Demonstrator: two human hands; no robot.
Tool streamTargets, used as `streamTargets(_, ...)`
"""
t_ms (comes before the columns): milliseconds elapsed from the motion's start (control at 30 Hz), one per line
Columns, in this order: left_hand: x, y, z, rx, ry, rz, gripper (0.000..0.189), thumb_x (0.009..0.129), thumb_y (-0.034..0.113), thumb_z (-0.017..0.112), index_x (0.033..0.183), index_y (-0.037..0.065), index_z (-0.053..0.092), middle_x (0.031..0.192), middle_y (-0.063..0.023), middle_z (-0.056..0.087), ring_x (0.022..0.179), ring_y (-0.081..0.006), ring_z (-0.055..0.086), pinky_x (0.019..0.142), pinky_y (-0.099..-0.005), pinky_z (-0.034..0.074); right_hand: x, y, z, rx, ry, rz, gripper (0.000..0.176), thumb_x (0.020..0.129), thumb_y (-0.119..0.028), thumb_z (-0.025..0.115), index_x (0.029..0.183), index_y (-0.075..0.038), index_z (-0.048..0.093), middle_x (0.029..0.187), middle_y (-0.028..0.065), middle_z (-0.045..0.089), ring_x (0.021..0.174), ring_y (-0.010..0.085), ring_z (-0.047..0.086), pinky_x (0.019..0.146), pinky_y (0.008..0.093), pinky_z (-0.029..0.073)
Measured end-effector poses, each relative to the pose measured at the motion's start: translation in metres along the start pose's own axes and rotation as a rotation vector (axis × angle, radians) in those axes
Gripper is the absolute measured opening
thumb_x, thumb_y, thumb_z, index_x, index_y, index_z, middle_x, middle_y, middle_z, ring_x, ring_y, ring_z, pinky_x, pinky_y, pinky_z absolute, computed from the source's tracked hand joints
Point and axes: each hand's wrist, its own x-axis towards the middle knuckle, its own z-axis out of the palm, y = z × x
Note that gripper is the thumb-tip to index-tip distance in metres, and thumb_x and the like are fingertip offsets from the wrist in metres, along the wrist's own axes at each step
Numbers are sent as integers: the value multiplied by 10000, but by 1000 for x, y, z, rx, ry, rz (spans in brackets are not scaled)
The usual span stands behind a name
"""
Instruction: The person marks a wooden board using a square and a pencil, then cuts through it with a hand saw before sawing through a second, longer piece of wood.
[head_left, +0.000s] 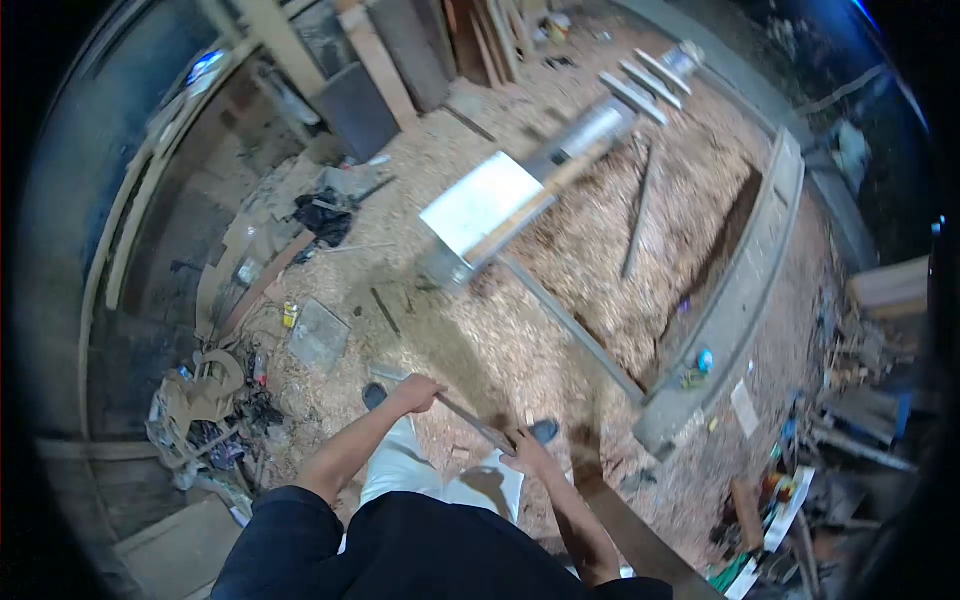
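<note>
Grip closed at two points: left hand (420, 392) and right hand (527, 453) clamped on slender strip (472, 420), held crosswise before body, above shavings-covered floor (490, 345). Likely light, stiff; best taken near both ends.

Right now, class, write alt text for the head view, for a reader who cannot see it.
A person's bare left hand and right hand grip a long, thin, brownish stick above loose, pale brown wood shavings on the ground. Ahead is a flat, bright white rectangular panel, with mixed scrap piled at both sides.
</note>
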Motion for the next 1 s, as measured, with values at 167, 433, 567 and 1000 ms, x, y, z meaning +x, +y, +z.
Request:
streamTargets(167, -72, -220, 22, -229, 318, 158, 320, 794, 127, 527, 1086, 122, 657, 999, -116, 661, 958, -323, 612, 839, -405, 476, 119, -175, 12, -329, -72, -32, 574, 730, -351, 685, 1217, -86, 535, 1166, 198, 546, 1043, 394, 569, 904, 460, 454)
streamTargets(433, -210, -378, -65, -303, 606, -119, 361, 753, 104, 533, 1105, 90, 612, 1139, -138, 597, 1074, -338, 552, 885, -430, 449, 283, -377, 32, -580, 39, -262, 512, 698, -388, 724, 1149, -211, 557, 1092, 79, 556, 1077, 280, 537, 868, 542, 413)
streamTargets(567, -232, -418, -129, -499, 531, -118, 351, 730, 48, 504, 1054, 87, 631, 1078, -157, 623, 1050, -367, 560, 871, -430, 457, 338, -422, 26, -636, 23, -264, 675, 606, -402, 801, 1194, -214, 527, 1151, 66, 542, 1119, 263, 516, 875, 529, 381)
streamTargets(1000, -89, -671, -320, -543, 279, -116, 270, 771, 102, 562, 1015, 116, 678, 973, -160, 666, 916, -314, 637, 811, -381, 490, 604, -479, -50, -114, 54, -261, 367, 728, -323, 661, 1022, -114, 594, 999, 162, 603, 960, 363, 596, 760, 476, 486)
